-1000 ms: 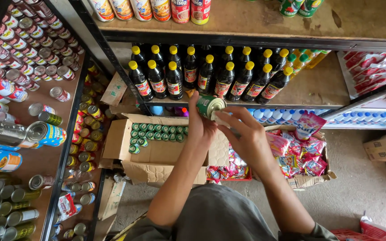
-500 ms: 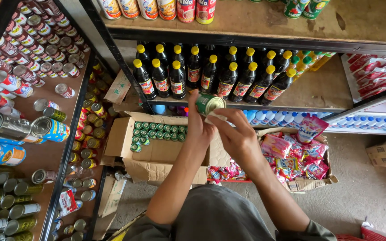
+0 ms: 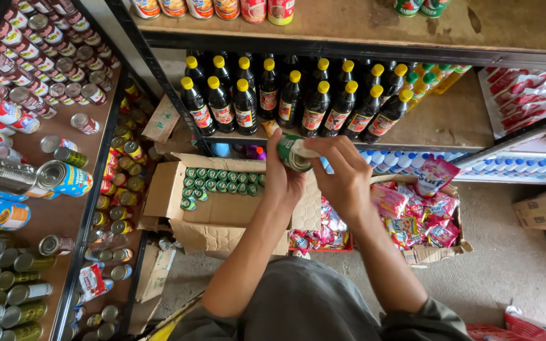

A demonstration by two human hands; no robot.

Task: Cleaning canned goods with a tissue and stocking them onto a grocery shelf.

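Shop shelving behind; left hand, right hand gripping cylindrical green can

Both bare forearms reach forward, left hand and right hand raised close together, fingers curled inward.

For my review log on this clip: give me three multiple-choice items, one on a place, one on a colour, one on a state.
1. Where are the green-capped bottles?
A. in the open cardboard box
B. on the top shelf
C. on the floor by the sachets

2. What colour are the caps of the dark bottles?
A. red
B. yellow
C. white

3. How is the green can held?
A. lying in the box
B. left hand alone
C. between both hands

Answers:
1 A: rows sit inside the box.
2 B: every cap is yellow.
3 C: left hand and right hand both touch it.
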